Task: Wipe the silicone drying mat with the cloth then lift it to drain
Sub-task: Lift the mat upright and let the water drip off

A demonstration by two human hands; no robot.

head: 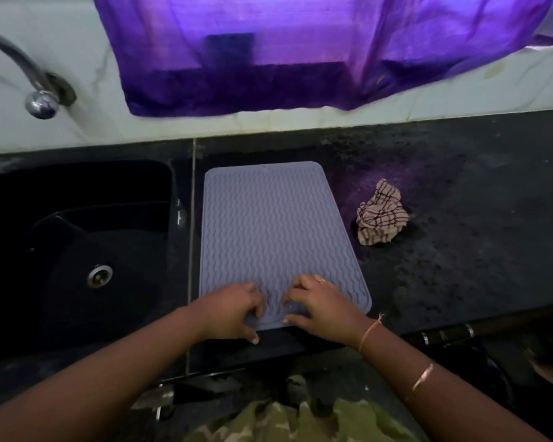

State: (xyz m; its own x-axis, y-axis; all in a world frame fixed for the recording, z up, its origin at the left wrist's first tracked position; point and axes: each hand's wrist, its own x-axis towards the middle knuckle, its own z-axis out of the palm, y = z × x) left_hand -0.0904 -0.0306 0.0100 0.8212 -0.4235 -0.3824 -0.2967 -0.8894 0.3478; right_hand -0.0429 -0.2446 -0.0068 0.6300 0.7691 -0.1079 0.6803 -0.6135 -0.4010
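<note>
1. The dark counter (460, 218) carried the silicone drying mat (268, 224) flat, just right of the black sink (77, 234). A limp mat raised from one edge could be expected to fold and shed water onto the counter or floor rather than into the sink.
2. The mat's near edge was pinched by the left hand (233, 311) and the right hand (323, 309), fingers curled over it and thumbs at the rim. The two grips were set close together near the middle, so the outer corners could be judged likely to droop.
3. The checked cloth (380, 215) was left crumpled on the counter, apart from the mat, in neither hand. Whether wiping was finished could not be told; lifting too soon would drain an unwiped mat.
</note>
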